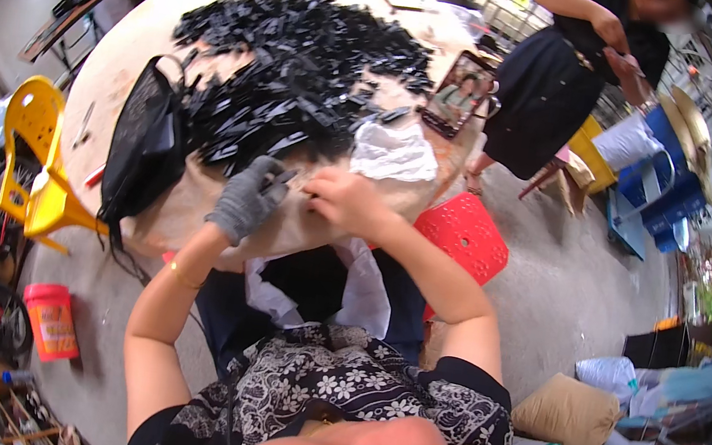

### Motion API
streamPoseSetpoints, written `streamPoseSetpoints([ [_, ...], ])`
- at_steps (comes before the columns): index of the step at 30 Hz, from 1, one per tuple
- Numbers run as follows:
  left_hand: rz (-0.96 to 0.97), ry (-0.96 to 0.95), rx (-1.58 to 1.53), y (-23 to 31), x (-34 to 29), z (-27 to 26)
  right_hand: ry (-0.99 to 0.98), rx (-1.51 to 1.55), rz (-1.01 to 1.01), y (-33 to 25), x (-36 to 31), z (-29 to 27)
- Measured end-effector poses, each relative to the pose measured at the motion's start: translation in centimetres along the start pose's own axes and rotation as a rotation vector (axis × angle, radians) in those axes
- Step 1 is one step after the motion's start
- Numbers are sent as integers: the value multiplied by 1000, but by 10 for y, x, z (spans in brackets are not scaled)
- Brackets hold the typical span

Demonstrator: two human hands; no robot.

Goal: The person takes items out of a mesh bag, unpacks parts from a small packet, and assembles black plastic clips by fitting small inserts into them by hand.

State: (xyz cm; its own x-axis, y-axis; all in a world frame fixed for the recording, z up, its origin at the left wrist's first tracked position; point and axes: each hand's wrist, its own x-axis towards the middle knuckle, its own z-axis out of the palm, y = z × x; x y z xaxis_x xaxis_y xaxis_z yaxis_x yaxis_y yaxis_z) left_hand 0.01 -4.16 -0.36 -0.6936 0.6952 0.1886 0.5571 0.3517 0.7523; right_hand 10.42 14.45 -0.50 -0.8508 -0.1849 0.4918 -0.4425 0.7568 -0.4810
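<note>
A large pile of thin black strips (277,73) covers much of the round table (115,48). My left hand (247,199), in a grey knit glove, is at the table's near edge with its fingers curled together; what they hold is too small to make out. Close to its right, my bare right hand (344,201) has thumb and fingers pinched, and anything between them is hidden. A crumpled white cloth (396,150) lies just beyond the right hand. In my lap sits an open white bag (368,293) with a dark inside.
A black bag (146,145) stands left of the pile. On the right, a phone (460,95) is propped up. A red stool (464,237), a yellow chair (31,128) and a red bucket (51,322) surround the table. Another person (553,77) stands at the far right.
</note>
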Motion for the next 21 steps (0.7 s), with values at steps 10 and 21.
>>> streamPoseSetpoints([
  [10, 165, 51, 161, -5, -16, -16, 105, -15, -61, -21, -7, 6],
  [21, 191, -134, 157, 5, -26, -23, 135, 75, 60, -16, -4, 6],
])
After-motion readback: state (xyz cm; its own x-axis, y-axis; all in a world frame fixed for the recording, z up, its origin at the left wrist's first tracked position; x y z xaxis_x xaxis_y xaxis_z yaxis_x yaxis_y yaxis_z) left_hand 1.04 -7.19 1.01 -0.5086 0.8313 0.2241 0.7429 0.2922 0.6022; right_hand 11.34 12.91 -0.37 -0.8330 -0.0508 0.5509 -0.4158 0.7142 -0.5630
